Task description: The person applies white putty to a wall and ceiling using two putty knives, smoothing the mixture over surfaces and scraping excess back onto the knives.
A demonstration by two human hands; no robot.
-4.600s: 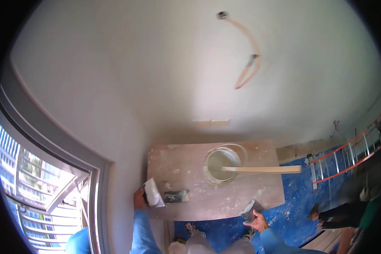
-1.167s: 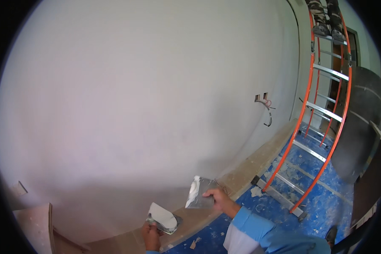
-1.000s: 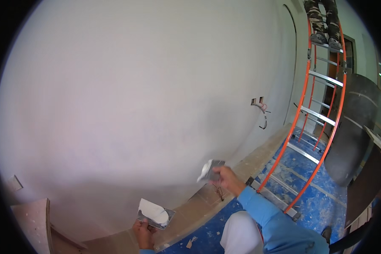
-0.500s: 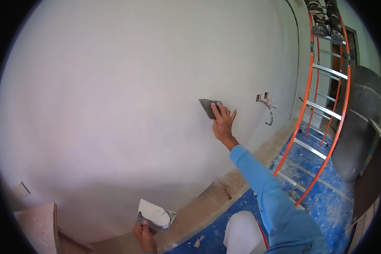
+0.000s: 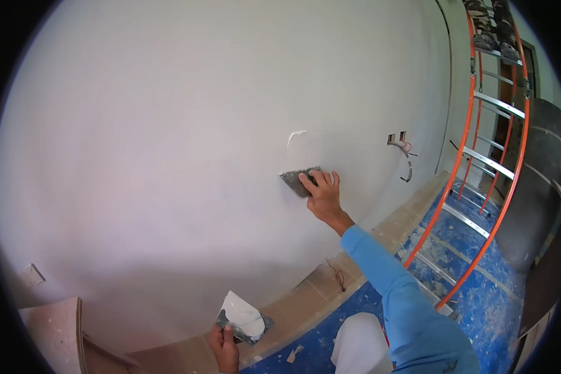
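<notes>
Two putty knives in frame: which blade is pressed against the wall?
The putty knife in the right hand; the one in the left hand is held low, loaded with white plaster.

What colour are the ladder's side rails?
Orange side rails on the ladder, with silver metal rungs; the head view shows them clearly at right.

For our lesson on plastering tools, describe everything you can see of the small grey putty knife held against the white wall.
The small grey putty knife has a flat, roughly trapezoid blade that looks like metal, dulled with filler. It lies flat against the white wall, with the right hand's fingers pressing on its right part, hiding any handle. Just above it, a short curved ridge of fresh white filler marks the wall.
</notes>
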